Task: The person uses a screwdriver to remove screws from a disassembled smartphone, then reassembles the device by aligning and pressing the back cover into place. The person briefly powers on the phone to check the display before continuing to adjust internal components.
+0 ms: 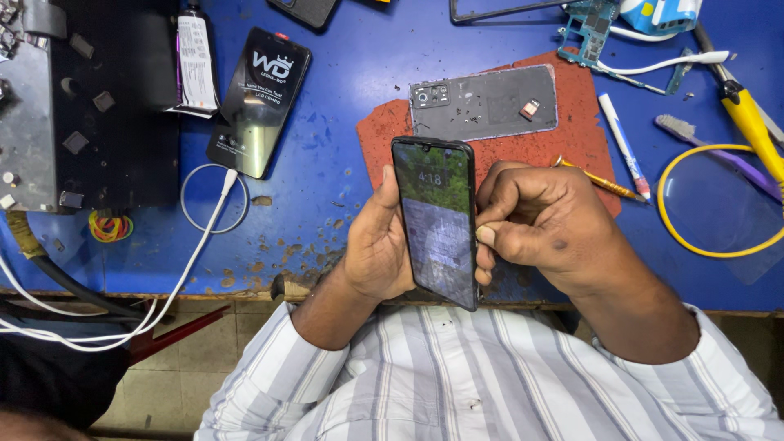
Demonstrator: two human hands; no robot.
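On the scuffed blue bench (343, 122), a red mat (572, 122) lies.

Blue workbench (343, 122) (scuffed): red mat (572, 135), white cable (196, 245), yellow tweezers (747, 114), white pen (622, 143).

Left hand (377, 245) cupped, thumb up; right hand (535, 220) curled, fingertips pinching.

The black phone (435, 220) is held up above the table edge. Its screen is lit. It leans a little sideways.
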